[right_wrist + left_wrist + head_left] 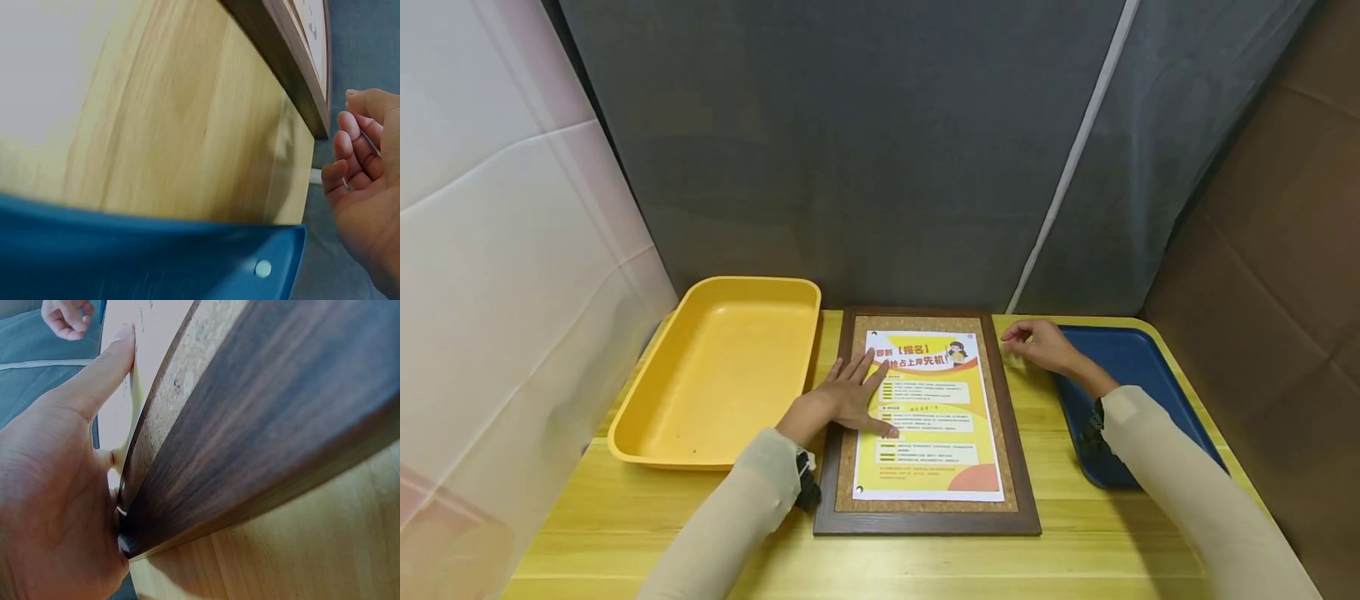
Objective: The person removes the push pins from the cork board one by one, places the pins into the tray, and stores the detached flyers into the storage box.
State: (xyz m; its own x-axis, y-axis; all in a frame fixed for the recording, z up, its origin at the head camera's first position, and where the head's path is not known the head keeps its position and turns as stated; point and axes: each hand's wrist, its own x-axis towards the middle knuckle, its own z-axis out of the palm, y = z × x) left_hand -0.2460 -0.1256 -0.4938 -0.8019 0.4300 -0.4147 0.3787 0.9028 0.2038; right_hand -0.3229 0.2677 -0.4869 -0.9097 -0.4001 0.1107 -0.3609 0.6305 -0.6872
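Observation:
A yellow-and-white printed poster [936, 483] lies on a cork board [1011, 496] with a dark brown wooden frame [925, 523]. My left hand [848, 398] is spread flat across the poster's left edge, thumb pointing toward its middle. Small dark round spots show at the poster's two left corners. Off the frame's upper right edge hovers my right hand [1041, 344]. In the right wrist view its fingers curl in and thumb meets index finger, with a tiny pale bit [347, 107] at the tips, mostly hidden.
On the left stands a yellow tray [722, 375] with a raised rim. A dark blue tray [1138, 367] sits on the right, partly under my right forearm. Inside it lies a small white disc [263, 269]. A grey curtain [850, 167] hangs behind the wooden table [925, 571].

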